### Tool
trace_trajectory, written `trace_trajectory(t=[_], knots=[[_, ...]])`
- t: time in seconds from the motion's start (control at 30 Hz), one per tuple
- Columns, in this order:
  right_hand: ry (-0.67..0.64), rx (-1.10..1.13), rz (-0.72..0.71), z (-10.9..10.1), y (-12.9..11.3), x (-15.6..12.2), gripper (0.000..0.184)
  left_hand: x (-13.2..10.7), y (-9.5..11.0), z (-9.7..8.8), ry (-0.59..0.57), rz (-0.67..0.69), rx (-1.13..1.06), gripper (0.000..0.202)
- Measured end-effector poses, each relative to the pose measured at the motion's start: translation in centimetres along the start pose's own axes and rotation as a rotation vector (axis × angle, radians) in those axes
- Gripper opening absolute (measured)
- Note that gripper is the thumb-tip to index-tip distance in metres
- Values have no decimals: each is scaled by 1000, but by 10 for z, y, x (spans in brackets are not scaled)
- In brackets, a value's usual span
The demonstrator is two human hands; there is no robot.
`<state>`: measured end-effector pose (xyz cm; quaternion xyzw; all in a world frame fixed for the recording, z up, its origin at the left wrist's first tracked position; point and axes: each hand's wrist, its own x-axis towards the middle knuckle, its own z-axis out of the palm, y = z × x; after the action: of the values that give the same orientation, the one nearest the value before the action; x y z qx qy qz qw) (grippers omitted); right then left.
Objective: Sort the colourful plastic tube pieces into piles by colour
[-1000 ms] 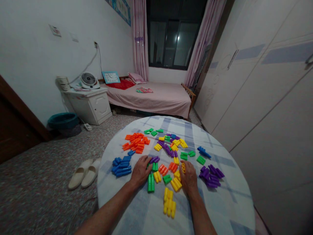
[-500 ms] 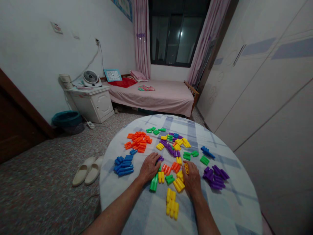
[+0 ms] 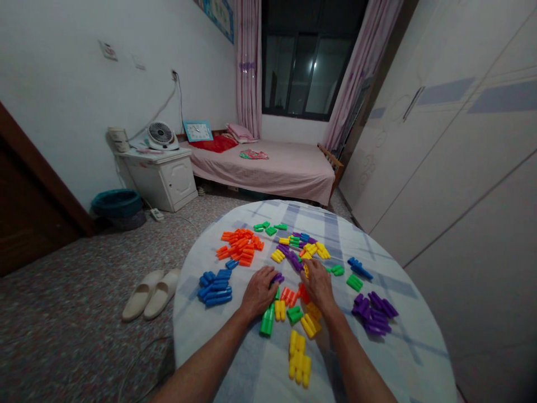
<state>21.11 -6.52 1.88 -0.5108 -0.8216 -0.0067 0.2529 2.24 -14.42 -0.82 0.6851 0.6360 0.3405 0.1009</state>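
My left hand (image 3: 259, 289) rests low over the table with its fingers curled round a purple plastic building block (image 3: 278, 277); part of that block shows past the fingertips. Just below it stand green blocks (image 3: 267, 320). My right hand (image 3: 319, 281) is closed on a yellow building block (image 3: 306, 271), whose round hollow ends peek out at the fingertips. Beneath and beside the right hand lie orange blocks (image 3: 289, 296), a green block (image 3: 294, 315) and yellow blocks (image 3: 309, 326), some partly hidden by it.
On the round table's checked cloth (image 3: 235, 358) are piles of orange (image 3: 240, 246), blue (image 3: 215, 288) and purple blocks (image 3: 375, 314). Mixed blocks lie at the middle back. Joined yellow blocks (image 3: 299, 359) lie near the front. Beyond the table stands a bed (image 3: 293, 162); a wardrobe (image 3: 453, 168) flanks the right.
My right hand has moved forward and slightly left with the yellow block, now over the middle of the blocks. My left hand stays by the purple block. The view has shifted slightly.
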Motion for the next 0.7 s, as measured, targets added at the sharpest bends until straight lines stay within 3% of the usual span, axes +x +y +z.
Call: trace_trajectory(t=[0.23,0.53,0.7], knots=[[-7,-113,-7,18,-10,-2,36,0,0,1,8,2,-5,35],[55,141,-51,15,1,0,35,0,1,-1,0,-12,-6,35],[13,132,-66,6,-5,16,37,1,2,-2,2,-17,1,35]])
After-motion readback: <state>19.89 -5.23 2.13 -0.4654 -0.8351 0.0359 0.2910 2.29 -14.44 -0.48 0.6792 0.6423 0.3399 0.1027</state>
